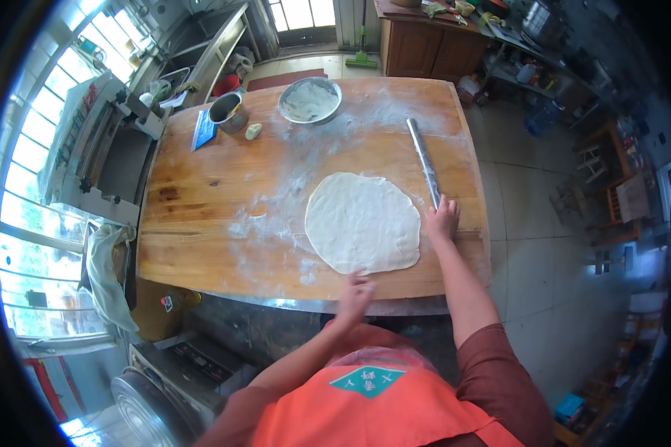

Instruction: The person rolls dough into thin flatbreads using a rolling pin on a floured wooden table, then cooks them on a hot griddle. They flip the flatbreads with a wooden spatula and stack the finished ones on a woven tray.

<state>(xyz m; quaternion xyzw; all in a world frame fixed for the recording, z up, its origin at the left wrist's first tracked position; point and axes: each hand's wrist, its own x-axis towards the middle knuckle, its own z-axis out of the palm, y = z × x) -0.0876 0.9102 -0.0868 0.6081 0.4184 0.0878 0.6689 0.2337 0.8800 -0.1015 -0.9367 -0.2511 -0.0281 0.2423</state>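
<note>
A flat, roughly round sheet of dough (363,223) lies on the floured wooden table (201,251). At its near edge is my left hand (358,296), slightly blurred, its fingers partly curled; whether they touch the dough is hard to tell. To the right of the dough, my right hand (444,220) is closed around the near end of a metal rolling pin (423,159), which points away from me across the table. Farther back stands a metal bowl (310,100) of flour. A small lump of dough (253,131) sits left of the bowl.
At the table's back left are a metal pot (228,113) and a blue packet (203,131). A machine with rollers (106,151) stands against the left edge. Behind the table are a wooden cabinet (419,47) and a green floor squeegee (361,60).
</note>
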